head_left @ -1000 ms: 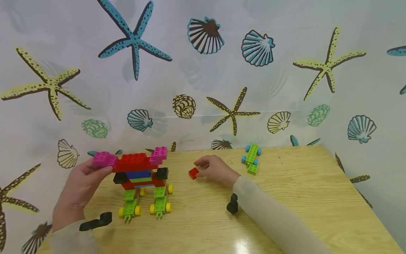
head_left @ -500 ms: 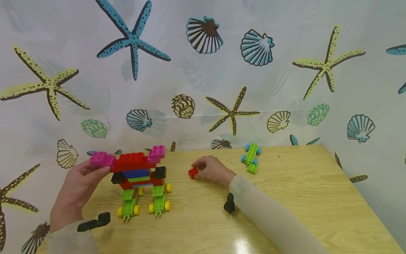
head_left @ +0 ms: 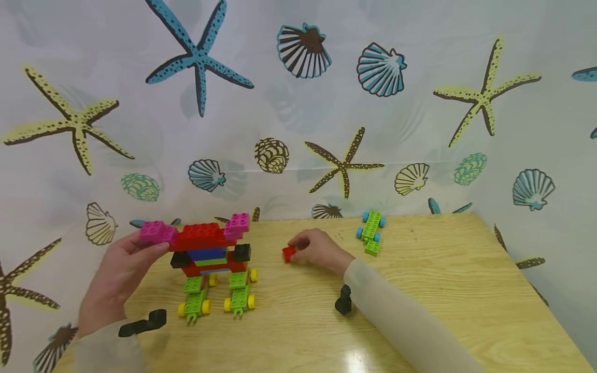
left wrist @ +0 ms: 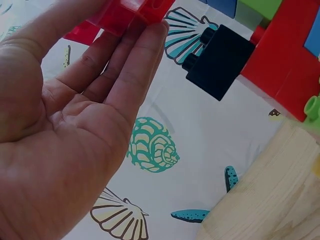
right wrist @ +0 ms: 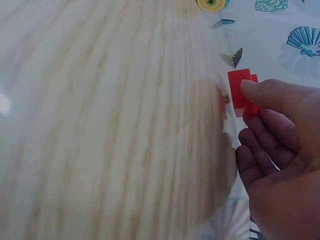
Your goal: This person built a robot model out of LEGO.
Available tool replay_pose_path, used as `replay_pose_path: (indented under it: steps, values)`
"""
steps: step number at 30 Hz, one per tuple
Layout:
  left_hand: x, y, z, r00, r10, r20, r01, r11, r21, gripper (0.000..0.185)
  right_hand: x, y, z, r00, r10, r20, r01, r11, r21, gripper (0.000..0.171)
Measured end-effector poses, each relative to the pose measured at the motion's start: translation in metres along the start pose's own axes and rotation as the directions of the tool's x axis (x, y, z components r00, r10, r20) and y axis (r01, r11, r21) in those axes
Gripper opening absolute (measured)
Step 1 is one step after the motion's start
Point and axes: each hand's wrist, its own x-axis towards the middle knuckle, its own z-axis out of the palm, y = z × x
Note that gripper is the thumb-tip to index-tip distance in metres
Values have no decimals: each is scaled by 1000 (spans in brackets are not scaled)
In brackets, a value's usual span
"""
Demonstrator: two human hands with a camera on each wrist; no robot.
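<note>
A brick model (head_left: pixel 212 259) stands on the wooden table (head_left: pixel 420 290): red body, blue and green layers, black side bricks (left wrist: pixel 220 61), pink bricks on both upper corners, two green wheeled bases with yellow wheels. My left hand (head_left: pixel 122 264) holds the model's left pink brick (head_left: pixel 156 232) between thumb and straight fingers (left wrist: pixel 132 80). My right hand (head_left: pixel 317 247) pinches a small red brick (head_left: pixel 288 253) (right wrist: pixel 240 90) low over the table, right of the model.
A green wheeled piece with blue wheels (head_left: pixel 371 232) lies behind the right hand. Each wrist carries a black camera mount (head_left: pixel 142 324) (head_left: pixel 344 300). A sea-pattern curtain (head_left: pixel 298 103) closes the table's back and sides.
Hardly anything differs. The right hand has closed tighter on the red brick and lifted it slightly. The left hand stays on the pink brick.
</note>
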Motion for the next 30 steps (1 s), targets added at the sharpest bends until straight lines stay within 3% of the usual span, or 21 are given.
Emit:
replay_pose_path:
  steps: [9,18,21,26,30]
  values:
    - [5,0,11,1000,-25,4,25,996,90,37,-21,-6,-18,1000,2,-13,-2,1000,25,37]
    - [16,3,39,996,28,85,-40,988,147,41,-47,-21,-55,996,-33,-79,39,996,79,34]
    - [20,6,52,997,-13,77,-4,977,213,42,-58,-33,-70,995,-51,-90,59,995,84,35]
    - [26,13,75,992,-109,57,83,934,348,52,-75,-52,-96,991,-74,-113,83,994,72,37]
    - [33,17,96,988,-129,80,90,920,382,58,-85,-65,-116,987,-85,-133,93,994,52,41]
